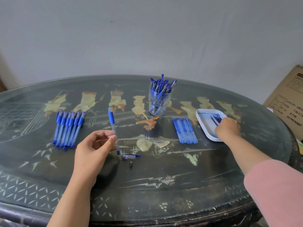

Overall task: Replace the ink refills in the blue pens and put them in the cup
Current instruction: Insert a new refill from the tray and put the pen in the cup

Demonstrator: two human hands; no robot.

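Blue pen barrel [113, 128] pinched in left hand [93, 149]; right hand [227, 128] in tray [203, 123].

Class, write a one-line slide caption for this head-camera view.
Left hand holds an open pen barrel; right hand reaches into the white tray.

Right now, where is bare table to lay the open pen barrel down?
Free: the near table strip below the loose blue cap, and between capped blue pens and clear plastic cup. Crowded: blue refills beside the white tray.
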